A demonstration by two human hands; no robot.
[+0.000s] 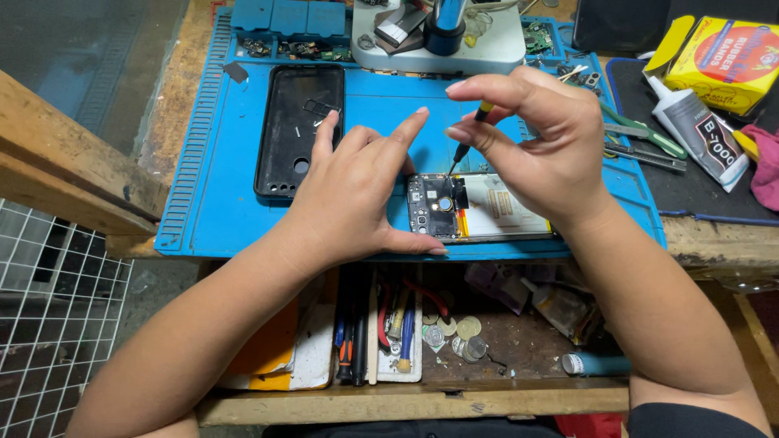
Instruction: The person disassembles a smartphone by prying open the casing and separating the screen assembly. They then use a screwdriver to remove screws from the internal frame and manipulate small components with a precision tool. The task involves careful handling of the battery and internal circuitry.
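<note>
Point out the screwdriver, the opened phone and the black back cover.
screwdriver (466, 138): head view, on its dark shaft.
opened phone (503, 212): head view, on its pale battery.
black back cover (299, 134): head view, on its inner face.

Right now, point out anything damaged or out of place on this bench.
Nothing looks damaged. The opened phone lies flat on the blue mat, its back cover set aside. Loose coins clutter the drawer below.

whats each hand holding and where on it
Right hand pinches a small screwdriver by its yellow-and-black handle top. Left hand holds nothing, resting beside the opened phone.
</note>
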